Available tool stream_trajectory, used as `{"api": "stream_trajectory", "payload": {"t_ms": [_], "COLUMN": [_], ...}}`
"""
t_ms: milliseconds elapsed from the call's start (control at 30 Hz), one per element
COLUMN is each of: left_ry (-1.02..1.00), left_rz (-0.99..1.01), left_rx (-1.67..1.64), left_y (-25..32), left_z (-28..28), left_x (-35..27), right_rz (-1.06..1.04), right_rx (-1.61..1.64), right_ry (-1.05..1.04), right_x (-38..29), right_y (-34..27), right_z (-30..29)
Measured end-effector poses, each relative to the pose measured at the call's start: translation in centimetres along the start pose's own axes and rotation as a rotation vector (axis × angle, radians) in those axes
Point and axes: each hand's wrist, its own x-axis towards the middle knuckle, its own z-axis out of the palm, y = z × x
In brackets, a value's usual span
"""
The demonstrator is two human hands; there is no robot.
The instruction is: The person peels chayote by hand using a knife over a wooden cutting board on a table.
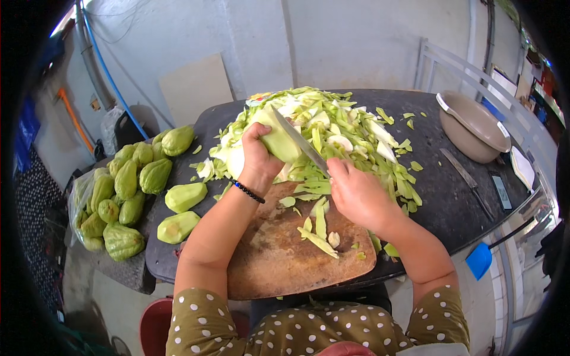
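Note:
My left hand [260,155] grips a pale green, peeled chayote [281,141], its thumb lying along the near side. In my right hand [356,189] is a kitchen knife [299,139], the fist closed around its handle. The blade runs up and left along the chayote's right side; whether it touches the flesh I cannot tell. Beneath both hands lies a worn wooden cutting board [276,258] with strips of peel [318,240] on it. Behind the chayote rises a large heap of green peelings and whitish pieces [347,120].
Two peeled chayotes [186,197] lie left of the board. Further left, several unpeeled chayotes [127,178] sit in a clear plastic bag [80,196]. On the dark table's right side are a second knife [463,171], a phone [501,191] and a brown plastic basin [472,129].

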Motion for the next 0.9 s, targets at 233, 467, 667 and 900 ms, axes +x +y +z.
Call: {"api": "stream_trajectory", "payload": {"t_ms": [233, 467, 667, 900], "left_ry": [0.061, 0.015, 0.008, -0.028], "left_rz": [0.066, -0.029, -0.016, -0.054], "left_rx": [0.062, 0.005, 0.03, -0.097], "left_y": [-0.8, -0.6, -1.0, -0.3], "left_z": [0.9, 1.0, 0.8, 1.3], "left_x": [-0.7, -1.0, -0.8, -1.0], "right_rz": [0.027, 0.046, 0.002, -0.004], "right_rx": [-0.051, -0.034, -0.029, -0.052], "right_ry": [-0.047, -0.087, 0.004, 0.024], "right_x": [0.0, 0.4, 0.4, 0.4], "right_y": [-0.7, -0.7, -0.2, -0.6], "right_z": [0.5, 0.2, 1.0, 0.7]}}
